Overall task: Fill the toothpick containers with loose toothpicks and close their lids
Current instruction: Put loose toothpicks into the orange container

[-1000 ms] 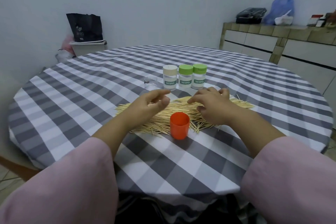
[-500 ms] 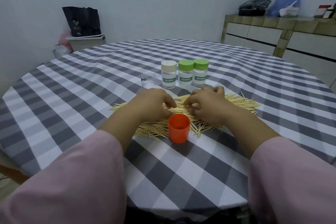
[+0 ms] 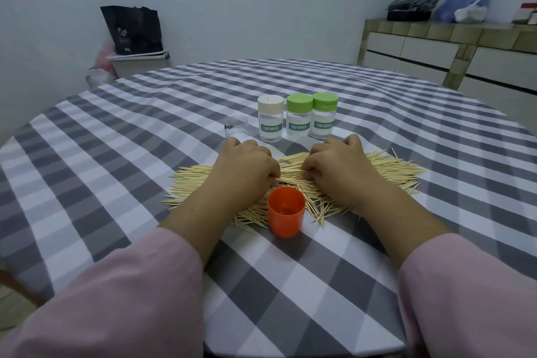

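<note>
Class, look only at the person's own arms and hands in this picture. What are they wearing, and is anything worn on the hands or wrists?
Both arms wear loose, pale pink long sleeves: the left sleeve and the right sleeve end partway along the forearm, leaving the wrists bare. The left hand and right hand are bare: no gloves, and no rings, watch or bracelet can be seen.

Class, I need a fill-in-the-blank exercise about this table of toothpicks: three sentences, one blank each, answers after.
1. The open cup nearest the person is coloured ____.
2. Of the three labelled containers, ____ have green lids.
3. Both hands, left hand and right hand, rest on the pile of loose ____.

Missing words: orange; two; toothpicks
</note>
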